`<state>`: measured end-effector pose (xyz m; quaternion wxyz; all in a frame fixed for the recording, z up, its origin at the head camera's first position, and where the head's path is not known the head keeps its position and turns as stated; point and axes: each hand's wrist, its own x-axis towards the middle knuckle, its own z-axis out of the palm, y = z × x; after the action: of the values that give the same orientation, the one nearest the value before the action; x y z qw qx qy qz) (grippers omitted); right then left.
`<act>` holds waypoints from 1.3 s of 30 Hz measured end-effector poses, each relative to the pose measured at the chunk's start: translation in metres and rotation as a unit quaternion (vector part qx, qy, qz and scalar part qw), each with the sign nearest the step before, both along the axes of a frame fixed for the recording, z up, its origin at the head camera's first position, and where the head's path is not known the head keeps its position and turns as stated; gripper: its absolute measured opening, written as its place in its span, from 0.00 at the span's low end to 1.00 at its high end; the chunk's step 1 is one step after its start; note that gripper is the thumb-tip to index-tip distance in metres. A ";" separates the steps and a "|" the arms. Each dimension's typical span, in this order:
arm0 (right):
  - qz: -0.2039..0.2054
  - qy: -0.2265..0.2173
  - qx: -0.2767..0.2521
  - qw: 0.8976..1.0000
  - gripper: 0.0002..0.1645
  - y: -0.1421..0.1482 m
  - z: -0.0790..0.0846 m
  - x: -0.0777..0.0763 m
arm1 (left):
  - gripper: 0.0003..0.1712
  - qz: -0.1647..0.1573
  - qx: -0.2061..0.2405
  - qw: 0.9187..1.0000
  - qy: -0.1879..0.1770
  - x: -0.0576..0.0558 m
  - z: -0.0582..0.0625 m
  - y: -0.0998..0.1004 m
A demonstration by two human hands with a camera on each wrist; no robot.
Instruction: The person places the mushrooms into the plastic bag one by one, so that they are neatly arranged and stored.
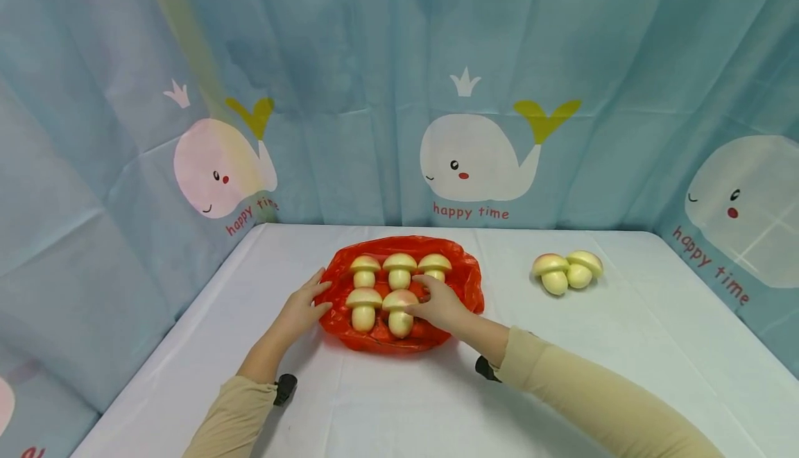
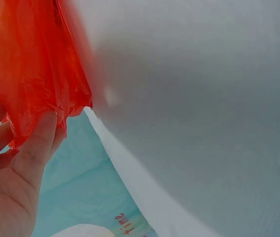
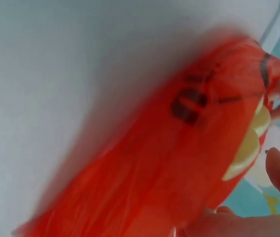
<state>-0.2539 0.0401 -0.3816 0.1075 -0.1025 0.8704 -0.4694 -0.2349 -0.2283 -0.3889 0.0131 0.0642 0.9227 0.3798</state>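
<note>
A red plastic bag (image 1: 399, 348) lies spread open, its edges raised round several pale yellow mushrooms (image 1: 363, 309) in two rows, apparently models. At the bag's left edge, my left hand (image 1: 299, 311) pinches the film between thumb and fingers; the left wrist view shows this hand (image 2: 21, 168) with the red film (image 2: 31, 59) between its digits. My right hand (image 1: 442, 305) reaches over the bag's right side, thumb and fingers spread apart, beside the front-row mushroom with a pink-tinged cap (image 1: 399, 300). The thumb overlaps that cap's edge; contact is unclear.
Two more mushrooms (image 1: 553, 279) lie together on the white tablecloth (image 1: 599, 347), right of the bag. A blue curtain (image 1: 374, 166) printed with whales hangs behind the table and along its sides. Dark wrist devices (image 1: 285, 388) sit at both sleeves.
</note>
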 end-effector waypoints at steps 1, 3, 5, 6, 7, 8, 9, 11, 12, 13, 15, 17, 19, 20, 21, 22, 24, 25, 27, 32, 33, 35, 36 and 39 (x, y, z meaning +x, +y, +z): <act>-0.001 0.002 -0.003 1.000 0.38 0.002 0.001 0.000 | 0.28 0.000 0.001 1.000 0.000 0.000 0.000 0.000; -0.003 0.007 -0.009 1.000 0.37 0.005 0.004 -0.001 | 0.28 0.001 0.000 1.000 0.001 0.000 0.000 0.000; -0.007 0.009 -0.017 1.000 0.36 0.009 0.006 -0.001 | 0.28 0.000 -0.001 1.000 0.003 0.001 0.000 -0.001; -0.007 0.009 -0.021 1.000 0.36 0.011 0.008 -0.001 | 0.28 0.000 -0.001 1.000 0.004 0.001 0.000 -0.001; -0.008 0.010 -0.025 1.000 0.35 0.013 0.010 -0.001 | 0.28 0.000 -0.002 1.000 0.006 0.001 0.000 -0.001; -0.008 0.009 -0.030 0.999 0.34 0.015 0.011 -0.001 | 0.28 0.000 -0.003 1.000 0.006 0.000 0.000 -0.001; -0.009 0.011 -0.032 0.999 0.33 0.018 0.013 -0.001 | 0.28 0.000 -0.003 1.000 0.005 0.001 0.000 -0.001; -0.013 0.009 -0.040 0.999 0.32 0.023 0.017 0.000 | 0.28 0.000 -0.002 1.000 0.003 0.001 0.000 0.000; -0.014 0.009 -0.042 0.999 0.32 0.025 0.018 0.000 | 0.28 0.000 -0.001 1.000 0.001 0.001 0.001 0.000; -0.017 0.007 -0.046 0.999 0.32 0.028 0.020 0.000 | 0.28 0.001 -0.001 1.000 0.000 0.001 0.001 0.000; -0.020 0.005 -0.056 0.998 0.31 0.033 0.023 0.001 | 0.29 0.002 0.000 1.000 -0.003 0.001 0.000 0.000; -0.021 0.001 -0.068 0.997 0.31 0.038 0.026 0.001 | 0.28 0.003 0.000 1.000 -0.004 0.001 0.000 0.000; -0.020 0.003 -0.074 0.997 0.31 0.043 0.029 0.002 | 0.28 0.005 -0.002 1.000 -0.003 0.000 -0.001 0.000; -0.019 0.004 -0.074 0.997 0.31 0.046 0.030 0.002 | 0.29 0.005 -0.003 1.000 -0.003 0.000 -0.001 0.000; -0.019 0.006 -0.074 0.997 0.31 0.048 0.031 0.002 | 0.29 0.005 -0.003 1.000 -0.003 0.000 -0.002 0.000; -0.020 0.008 -0.074 0.997 0.31 0.051 0.031 0.002 | 0.29 0.005 -0.004 1.000 -0.002 0.000 -0.002 -0.001; -0.021 0.015 -0.074 0.997 0.30 0.056 0.033 0.002 | 0.28 0.004 -0.003 1.000 0.000 0.000 -0.002 -0.001; -0.023 0.019 -0.075 0.997 0.30 0.059 0.033 0.002 | 0.28 0.003 -0.001 1.000 0.001 0.000 -0.002 -0.001; -0.023 0.030 -0.077 0.996 0.30 0.064 0.033 0.002 | 0.28 0.002 0.001 1.000 0.003 0.000 -0.002 -0.001; -0.025 0.049 -0.081 0.995 0.30 0.077 0.031 0.001 | 0.28 -0.003 0.003 1.000 0.006 -0.001 -0.001 -0.001; -0.027 0.050 -0.083 0.995 0.30 0.080 0.030 0.001 | 0.28 -0.005 0.002 1.000 0.009 -0.001 -0.002 -0.001; -0.029 0.055 -0.086 0.994 0.29 0.084 0.029 0.001 | 0.28 -0.006 0.002 1.000 0.011 -0.001 -0.002 0.000; -0.030 0.057 -0.087 0.994 0.29 0.086 0.029 0.001 | 0.28 -0.006 0.003 1.000 0.011 -0.001 -0.002 0.000; -0.035 0.067 -0.090 0.993 0.29 0.092 0.028 0.002 | 0.28 -0.006 0.006 1.000 0.011 -0.001 -0.001 0.000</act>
<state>-0.2522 0.1319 -0.3539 0.0227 -0.1130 0.8330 -0.5412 -0.2357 -0.2278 -0.3900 0.0052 0.0737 0.9203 0.3842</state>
